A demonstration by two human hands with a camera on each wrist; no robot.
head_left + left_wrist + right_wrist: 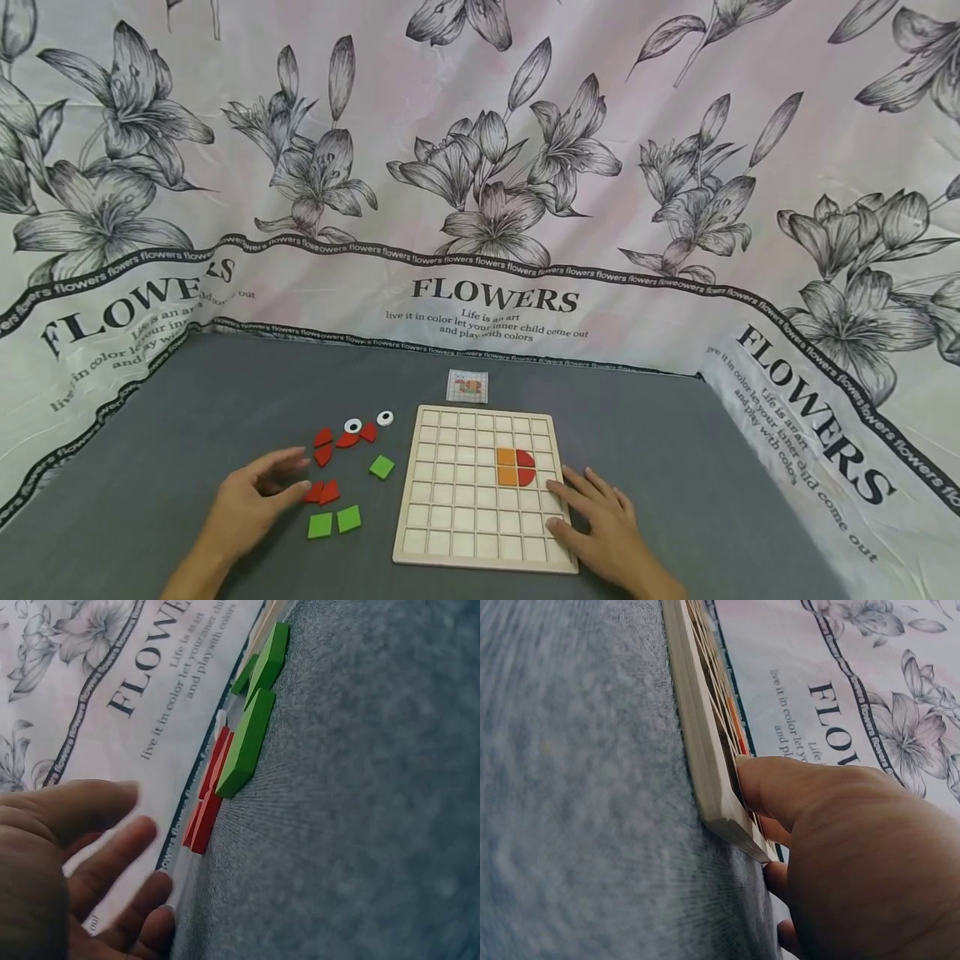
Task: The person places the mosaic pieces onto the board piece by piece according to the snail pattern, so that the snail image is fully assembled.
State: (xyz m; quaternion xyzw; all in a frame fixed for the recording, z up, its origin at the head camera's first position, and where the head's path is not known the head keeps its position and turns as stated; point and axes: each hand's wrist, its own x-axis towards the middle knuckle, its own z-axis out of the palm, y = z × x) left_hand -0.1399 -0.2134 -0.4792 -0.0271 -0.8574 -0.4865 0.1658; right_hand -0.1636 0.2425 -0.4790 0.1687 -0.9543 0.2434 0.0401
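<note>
My left hand (246,506) hovers at the left of the loose pieces, its thumb and fingers apart with nothing between them. In the head view its thumb tip overlaps the edge of a pair of red squares (329,492); the left wrist view shows a gap between the fingers (135,825) and the red pieces (201,825). My right hand (606,527) rests on the right edge of the wooden grid board (447,560), thumb and forefinger on top of the rim. Two orange squares (507,467) and two red quarter-rounds (527,467) sit in the board's cells, forming a rounded block.
Green squares (320,526) lie near my left hand, with another green square (382,467) closer to the board. Farther back are several red curved pieces (322,454) and two white eye discs (353,426). A small picture card (467,387) lies behind the board. Flower-printed cloth (480,308) encloses the table.
</note>
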